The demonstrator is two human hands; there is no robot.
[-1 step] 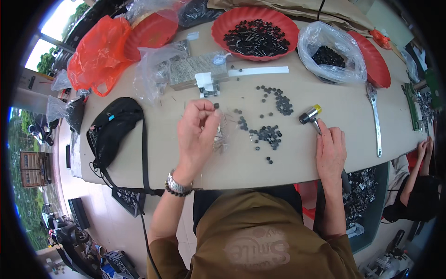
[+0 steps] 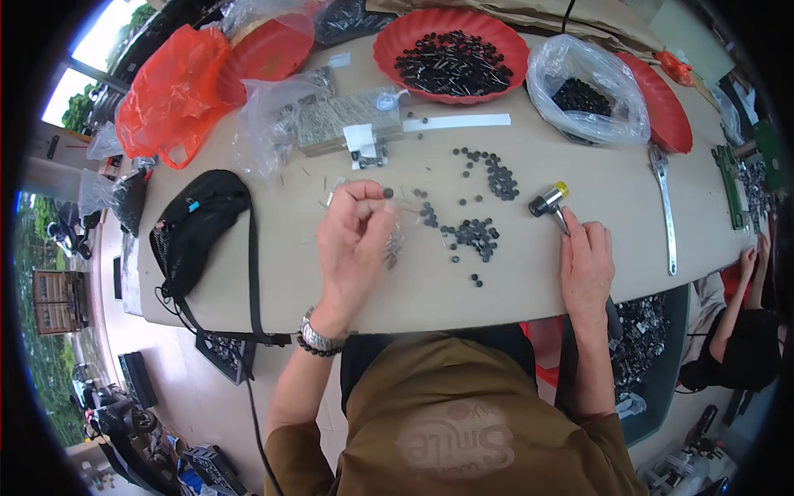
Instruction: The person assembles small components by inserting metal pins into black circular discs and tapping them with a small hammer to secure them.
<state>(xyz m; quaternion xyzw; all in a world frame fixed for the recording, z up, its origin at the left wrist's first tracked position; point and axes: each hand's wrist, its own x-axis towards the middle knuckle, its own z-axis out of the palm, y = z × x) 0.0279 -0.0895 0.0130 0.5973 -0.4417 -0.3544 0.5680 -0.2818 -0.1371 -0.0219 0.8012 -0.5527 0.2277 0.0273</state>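
Note:
Between the thumb and index finger of my left hand (image 2: pixel 351 248) is a small round black cap (image 2: pixel 388 193), held just above the table. My right hand (image 2: pixel 589 264) grips the handle of a small hammer (image 2: pixel 547 201) with one black face and one yellow face. The hammer's head hovers over or rests on the table; I cannot tell which. Loose black caps lie between my hands in a near cluster (image 2: pixel 475 236) and a farther one (image 2: pixel 500 180). Thin metal pins (image 2: pixel 394 246) are scattered beside my left hand, which partly hides them.
At the back stand a red plate (image 2: pixel 381 70) of capped pins and a clear bag (image 2: pixel 633 107) of black caps. A grey block of pins (image 2: pixel 331 128) sits farther left. A black pouch (image 2: pixel 203 227) lies left, an adjustable wrench (image 2: pixel 669 219) right. Another person's hands (image 2: pixel 754 256) show far right.
The whole view has shifted slightly. My left hand has moved a little toward me and right with the cap. My right hand keeps its hold on the hammer.

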